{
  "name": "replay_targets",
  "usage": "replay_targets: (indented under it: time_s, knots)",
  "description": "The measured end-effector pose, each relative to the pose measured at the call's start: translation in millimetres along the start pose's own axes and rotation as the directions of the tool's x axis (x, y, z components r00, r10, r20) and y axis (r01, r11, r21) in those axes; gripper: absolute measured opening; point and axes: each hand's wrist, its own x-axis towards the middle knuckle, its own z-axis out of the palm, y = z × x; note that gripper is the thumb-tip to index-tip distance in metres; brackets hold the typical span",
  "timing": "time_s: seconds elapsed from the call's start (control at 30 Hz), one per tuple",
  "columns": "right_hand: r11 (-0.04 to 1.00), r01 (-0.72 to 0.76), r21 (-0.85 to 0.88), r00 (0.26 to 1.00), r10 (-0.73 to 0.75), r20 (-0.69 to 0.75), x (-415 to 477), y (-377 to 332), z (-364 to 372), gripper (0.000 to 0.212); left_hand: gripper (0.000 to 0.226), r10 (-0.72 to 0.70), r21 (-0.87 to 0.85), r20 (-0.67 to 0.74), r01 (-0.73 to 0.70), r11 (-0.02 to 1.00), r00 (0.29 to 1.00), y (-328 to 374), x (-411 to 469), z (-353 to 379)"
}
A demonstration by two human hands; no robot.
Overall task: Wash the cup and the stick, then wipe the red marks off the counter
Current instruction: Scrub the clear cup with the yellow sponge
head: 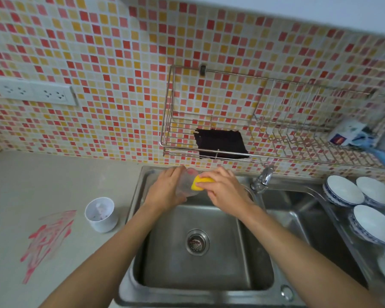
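Over the back of the steel sink, my left hand grips a clear plastic cup tilted on its side. My right hand pinches a yellow sponge and presses it against the cup's rim. Red marks are smeared across the beige counter at the left. I see no stick.
A white cup with scraps inside stands on the counter beside the sink. The faucet is right of my hands. A wire wall rack holds a dark cloth. White bowls sit at the right. The drain lies below.
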Motion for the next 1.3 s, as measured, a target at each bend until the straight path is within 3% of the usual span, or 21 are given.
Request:
replay_targets:
  time_s: [0.17,0.37,0.5,0.63,0.73,0.9,1.13,1.3]
  knots:
    - [0.970,-0.089,0.225,0.990,0.061,0.128,-17.6,2.0,1.9,0.032,0.083,0.077,0.064,0.006,-0.077,0.995,0.997,4.0,8.3,11.5]
    - [0.996,0.027,0.085,0.993,-0.037,0.116,-27.3,27.3,8.0,0.031,0.086,0.098,0.064,0.066,-0.103,0.993,0.993,0.9,15.2,21.8]
    - [0.993,0.079,0.090,0.993,-0.086,0.076,-29.0,26.5,13.1,0.023,0.086,0.114,-0.064,0.141,-0.106,0.992,0.983,2.3,15.1,19.4]
    - [0.988,0.050,0.147,0.998,-0.056,0.034,-21.7,20.9,11.2,0.022,0.087,0.037,-0.232,0.116,-0.010,0.973,0.993,11.5,8.9,29.3]
    - [0.981,0.116,0.153,0.990,-0.126,0.056,-15.8,13.4,11.1,0.020,0.083,0.073,-0.221,0.095,-0.051,0.974,0.993,20.1,1.1,45.9]
    - [0.992,0.038,0.122,0.997,-0.046,0.060,-21.5,37.6,2.5,0.021,0.080,0.018,-0.250,0.087,0.004,0.968,0.996,11.5,-3.5,46.6]
    - [0.987,0.096,0.129,0.985,-0.113,0.129,-30.5,30.9,2.5,0.027,0.087,0.076,-0.221,0.132,-0.046,0.974,0.988,1.6,3.4,33.5]
    - [0.989,0.113,0.098,0.993,-0.114,0.005,-23.6,26.2,8.9,0.020,0.081,0.051,-0.321,0.104,-0.015,0.947,0.993,2.9,4.8,34.6]
